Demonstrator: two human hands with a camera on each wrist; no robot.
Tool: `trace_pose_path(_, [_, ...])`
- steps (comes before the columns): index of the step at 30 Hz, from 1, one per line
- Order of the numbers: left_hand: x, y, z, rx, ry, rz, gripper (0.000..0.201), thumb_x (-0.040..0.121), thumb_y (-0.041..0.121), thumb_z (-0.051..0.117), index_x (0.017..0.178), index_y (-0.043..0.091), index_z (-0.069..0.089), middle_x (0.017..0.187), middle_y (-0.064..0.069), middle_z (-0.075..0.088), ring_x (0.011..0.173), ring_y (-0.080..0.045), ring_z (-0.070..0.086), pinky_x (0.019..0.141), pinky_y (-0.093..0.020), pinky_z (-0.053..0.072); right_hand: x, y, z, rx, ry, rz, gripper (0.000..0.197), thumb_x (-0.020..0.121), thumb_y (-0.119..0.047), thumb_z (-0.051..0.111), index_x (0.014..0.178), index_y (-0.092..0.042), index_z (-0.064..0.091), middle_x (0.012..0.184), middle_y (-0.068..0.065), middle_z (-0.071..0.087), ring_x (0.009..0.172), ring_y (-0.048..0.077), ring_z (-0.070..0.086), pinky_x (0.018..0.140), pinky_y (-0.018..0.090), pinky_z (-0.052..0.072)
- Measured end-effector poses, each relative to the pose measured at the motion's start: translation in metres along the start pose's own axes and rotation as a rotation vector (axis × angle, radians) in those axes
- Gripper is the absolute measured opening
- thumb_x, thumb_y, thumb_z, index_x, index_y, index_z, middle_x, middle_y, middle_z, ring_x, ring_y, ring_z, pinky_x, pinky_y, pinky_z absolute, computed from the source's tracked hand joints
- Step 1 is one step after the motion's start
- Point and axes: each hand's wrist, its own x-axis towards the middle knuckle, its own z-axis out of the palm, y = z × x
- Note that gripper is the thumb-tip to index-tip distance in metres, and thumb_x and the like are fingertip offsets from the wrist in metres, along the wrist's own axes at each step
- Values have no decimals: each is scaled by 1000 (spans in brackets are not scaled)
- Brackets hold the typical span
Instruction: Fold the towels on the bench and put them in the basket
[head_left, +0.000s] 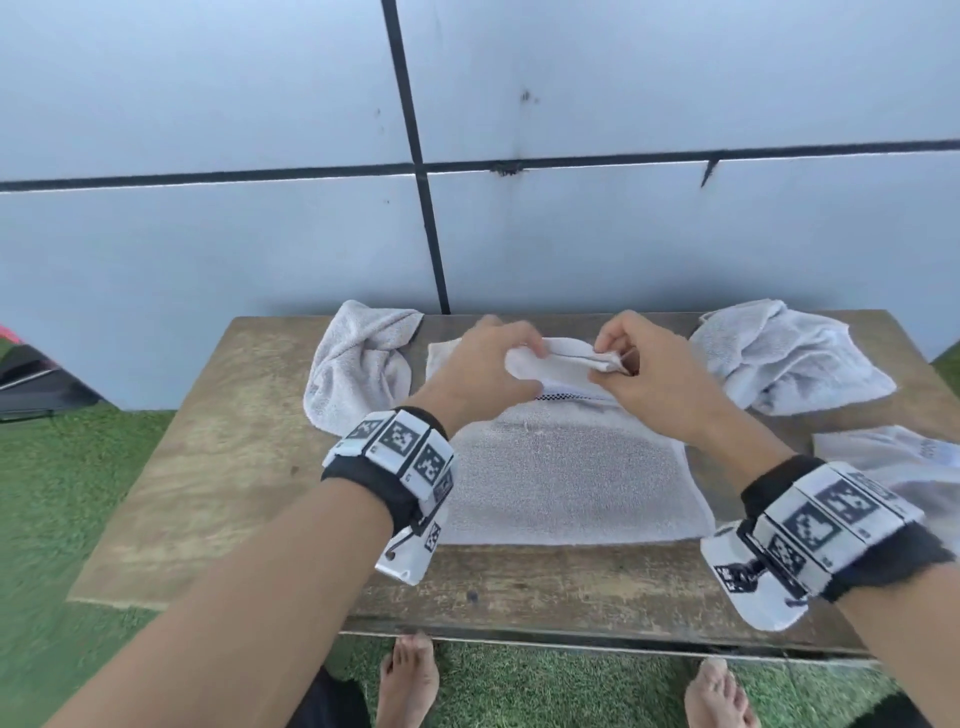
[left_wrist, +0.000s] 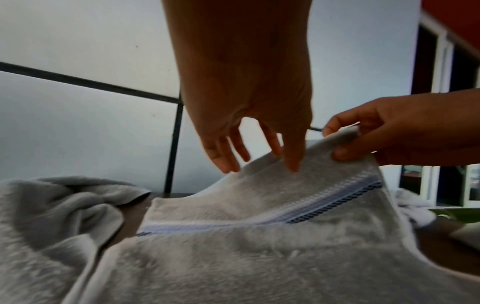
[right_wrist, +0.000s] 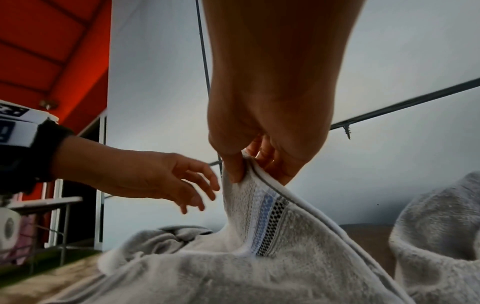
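A white towel with a blue and checkered band lies flat in the middle of the wooden bench. My right hand pinches its far right corner between thumb and fingers and lifts it, as the right wrist view shows. My left hand is beside it with straight, spread fingers. In the left wrist view the fingertips touch the raised edge of the towel. I see no basket.
A crumpled towel lies at the back left of the bench, another crumpled towel at the back right, and a third towel at the right edge. A panelled wall stands behind. Green turf surrounds the bench.
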Motion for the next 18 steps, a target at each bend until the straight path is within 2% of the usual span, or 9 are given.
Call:
trace_pose_path(2, [-11, 20, 8, -54, -9, 102, 24, 72, 22, 86, 91, 21, 71, 101, -6, 61, 85, -14, 54, 74, -21, 41, -14, -8, 0, 88, 5, -23, 29, 83, -7, 72, 94, -28, 54, 79, -9, 62, 55, 2, 50, 60, 20, 37])
trace_pose_path(5, [-22, 31, 17, -114, 107, 201, 30, 72, 31, 86, 85, 16, 63, 90, -5, 61, 80, -15, 54, 71, -26, 43, -32, -18, 1, 192, 17, -53, 32, 83, -3, 69, 97, -27, 54, 80, -6, 66, 59, 8, 52, 61, 27, 43])
trace_pose_path(7, [-29, 33, 20, -165, 150, 268, 30, 72, 26, 84, 87, 14, 60, 89, -5, 61, 81, -9, 53, 73, -22, 43, -45, -20, 2, 268, 39, -52, 29, 85, -2, 70, 101, -23, 57, 82, -7, 67, 63, 8, 57, 64, 26, 47])
trace_pose_path(10, [-35, 32, 27, -191, 125, 313, 24, 73, 12, 83, 88, 14, 65, 91, -4, 62, 82, 5, 49, 76, -9, 37, -63, -13, 9, 335, 51, -6, 27, 88, -5, 71, 106, -22, 61, 85, -1, 69, 69, 13, 62, 62, 24, 48])
trace_pose_path(13, [-35, 28, 37, -191, 117, 307, 18, 75, 10, 81, 84, 14, 66, 90, -3, 61, 80, -1, 51, 73, -8, 37, -70, -9, 22, 379, 2, 39, 21, 91, -10, 68, 106, -23, 62, 84, 9, 69, 63, 11, 56, 52, 19, 41])
trace_pose_path(15, [-33, 25, 43, -233, 124, 299, 16, 77, 11, 80, 83, 11, 66, 87, -3, 61, 80, -12, 56, 69, -13, 40, -68, -8, 26, 358, -2, 27, 21, 92, -9, 63, 105, -25, 63, 77, -3, 68, 60, 5, 52, 51, 16, 39])
trace_pose_path(16, [-32, 22, 46, -262, 129, 291, 15, 79, 13, 80, 83, 11, 66, 86, -3, 63, 80, -15, 57, 68, -16, 42, -67, -7, 27, 342, 0, 28, 21, 93, -10, 61, 105, -27, 64, 72, -12, 65, 58, 2, 52, 51, 15, 38])
trace_pose_path(18, [-31, 14, 53, -291, 138, 280, 13, 81, 16, 80, 83, 13, 67, 86, -2, 65, 79, -18, 59, 67, -22, 45, -63, -5, 29, 322, 6, 32, 18, 98, -13, 57, 105, -27, 65, 62, -22, 60, 53, 1, 51, 50, 13, 36])
